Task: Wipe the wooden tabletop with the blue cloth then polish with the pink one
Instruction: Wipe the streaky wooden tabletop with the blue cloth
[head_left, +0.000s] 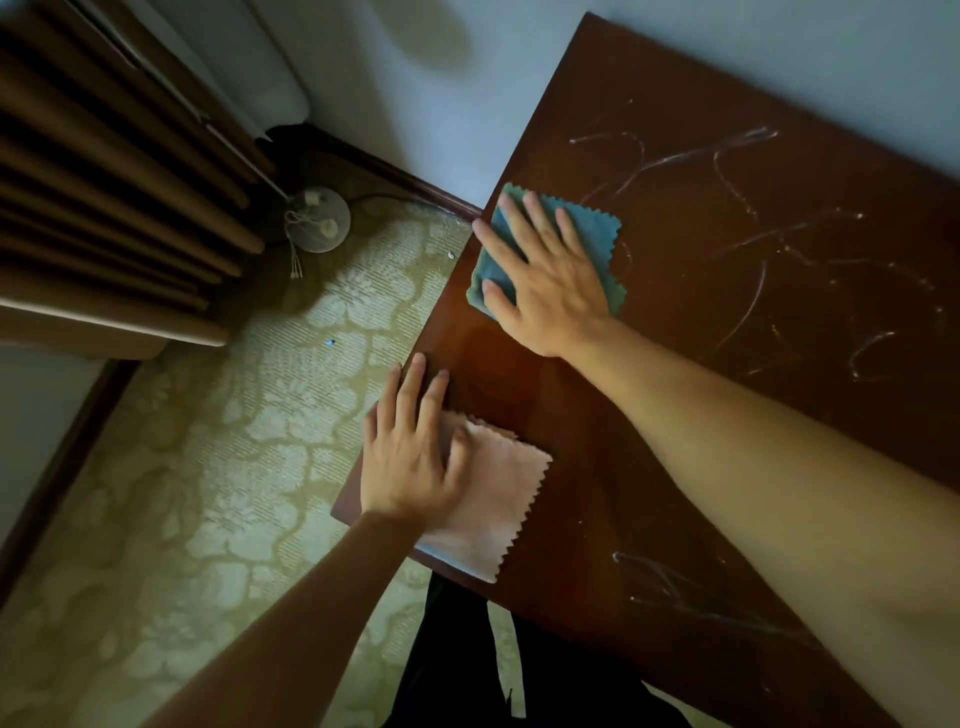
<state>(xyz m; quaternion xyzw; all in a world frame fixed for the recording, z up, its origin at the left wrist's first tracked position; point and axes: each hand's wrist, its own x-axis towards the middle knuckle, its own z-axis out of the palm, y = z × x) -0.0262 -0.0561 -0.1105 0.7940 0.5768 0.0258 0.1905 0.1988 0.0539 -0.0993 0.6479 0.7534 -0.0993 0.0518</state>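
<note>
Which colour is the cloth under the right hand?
Blue: the cloth under the right hand, seen in the head view.

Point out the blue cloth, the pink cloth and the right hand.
blue cloth (592, 231): head view, bare upper right part beside the fingers.
pink cloth (498, 499): head view, uncovered middle of it.
right hand (545, 275): head view, back of the hand, flat on the blue cloth.

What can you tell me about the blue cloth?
The blue cloth is a small square of soft-looking fabric with zigzag-cut edges. It lies flat on the dark wooden tabletop, close to the table's left edge, near the far corner. The right hand presses down on it with straight, spread fingers, covering much of its middle. White streaky marks lie on the wood to its right. The pink cloth sits apart, nearer the person.
</note>
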